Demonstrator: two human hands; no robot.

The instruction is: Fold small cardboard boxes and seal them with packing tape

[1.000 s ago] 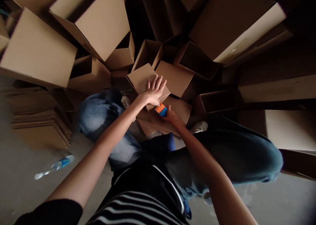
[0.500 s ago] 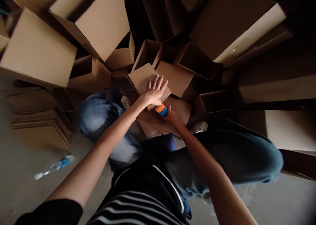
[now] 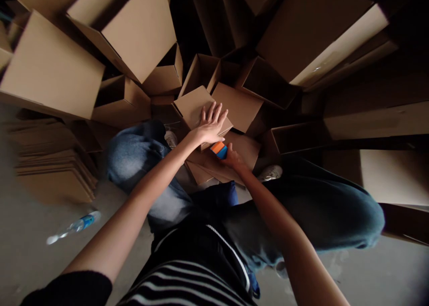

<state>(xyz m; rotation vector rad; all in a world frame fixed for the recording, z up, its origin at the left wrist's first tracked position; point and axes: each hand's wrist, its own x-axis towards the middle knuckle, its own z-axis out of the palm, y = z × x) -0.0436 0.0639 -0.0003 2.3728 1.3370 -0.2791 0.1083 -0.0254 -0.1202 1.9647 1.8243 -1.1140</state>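
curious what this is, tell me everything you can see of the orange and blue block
The orange and blue block is small and box-shaped, one bright orange face meeting one blue face along an edge; its material cannot be told. It sits tilted against the fingers of the right hand, just below the left hand, over flattened cardboard.

A black top with white stripes (image 3: pixel 187 283), black sleeves (image 3: pixel 67 290), faded blue jeans (image 3: pixel 321 207) and white sneakers (image 3: pixel 271 173).

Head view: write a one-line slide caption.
Left hand flat on a brown cardboard box, right hand touching a small orange-and-blue object among open cardboard boxes.
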